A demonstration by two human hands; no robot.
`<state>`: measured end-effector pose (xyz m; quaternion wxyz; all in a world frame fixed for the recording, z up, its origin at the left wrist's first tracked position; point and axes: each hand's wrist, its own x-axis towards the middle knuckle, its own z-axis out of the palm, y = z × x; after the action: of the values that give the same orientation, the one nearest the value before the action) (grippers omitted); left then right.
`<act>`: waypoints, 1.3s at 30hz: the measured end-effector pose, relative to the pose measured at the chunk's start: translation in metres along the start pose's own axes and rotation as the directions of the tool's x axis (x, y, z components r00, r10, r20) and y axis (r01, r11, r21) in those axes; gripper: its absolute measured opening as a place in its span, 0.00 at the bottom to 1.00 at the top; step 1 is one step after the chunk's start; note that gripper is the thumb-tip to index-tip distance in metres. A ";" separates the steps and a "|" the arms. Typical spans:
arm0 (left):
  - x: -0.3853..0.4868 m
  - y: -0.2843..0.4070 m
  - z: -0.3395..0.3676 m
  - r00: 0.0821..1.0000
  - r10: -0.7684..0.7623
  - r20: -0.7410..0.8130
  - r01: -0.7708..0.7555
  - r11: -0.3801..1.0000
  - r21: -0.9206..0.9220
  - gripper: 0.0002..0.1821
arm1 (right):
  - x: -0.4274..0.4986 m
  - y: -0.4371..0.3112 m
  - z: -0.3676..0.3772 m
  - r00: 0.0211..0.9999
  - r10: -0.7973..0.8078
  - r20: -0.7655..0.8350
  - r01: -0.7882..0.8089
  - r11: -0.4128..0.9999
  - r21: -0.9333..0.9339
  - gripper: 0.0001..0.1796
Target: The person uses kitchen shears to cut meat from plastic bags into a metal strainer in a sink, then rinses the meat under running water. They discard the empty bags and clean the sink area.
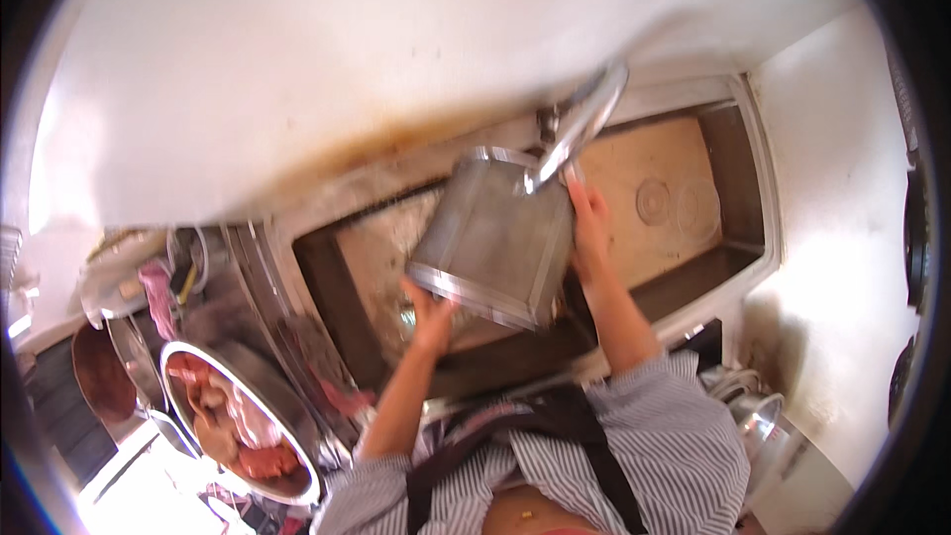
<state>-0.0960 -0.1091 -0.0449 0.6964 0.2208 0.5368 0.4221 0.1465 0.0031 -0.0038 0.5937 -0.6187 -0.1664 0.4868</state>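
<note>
Both my hands hold a rectangular metal pan [494, 234], tilted over the left basin of a double sink [327, 312]. My left hand [431, 316] grips its lower left corner by the rim. On the upper right side, my right hand [591, 219] holds the pan's edge. A chrome faucet [587, 126] reaches over the pan, its spout end just above the metal surface. The pan is blurred, and whether water runs from the spout cannot be told.
A large metal bowl of raw meat [241, 423] stands left of the sink. Beyond it are a pink cloth [157, 297] and pans [104, 371]. The right basin [654, 200] has a round drain. Metal pots [758, 416] stand at the lower right, beside a white wall [825, 200].
</note>
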 end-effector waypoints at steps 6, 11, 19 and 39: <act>-0.001 0.004 -0.009 0.952 -0.282 -0.118 0.300 0.936 0.182 0.48 | -0.014 0.000 -0.008 0.993 0.090 -0.077 -0.100 0.985 -0.143 0.20; 0.007 0.018 -0.003 0.982 0.117 0.149 -0.181 0.811 0.557 0.43 | -0.009 -0.001 -0.004 0.998 -0.069 -0.002 0.069 0.994 0.090 0.21; 0.012 0.027 0.015 0.992 0.086 0.090 -0.110 0.942 0.316 0.49 | 0.010 0.010 -0.011 0.998 -0.048 -0.031 0.046 0.996 -0.072 0.23; 0.015 0.113 0.269 0.636 0.039 0.771 -0.749 0.272 0.604 0.52 | -0.018 0.027 -0.212 0.964 0.181 0.195 -0.262 0.521 0.812 0.22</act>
<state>0.1168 0.0042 0.1200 0.4491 0.8203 0.3280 0.1335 0.2978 -0.1386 -0.0586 0.7405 -0.2585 0.1382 0.6047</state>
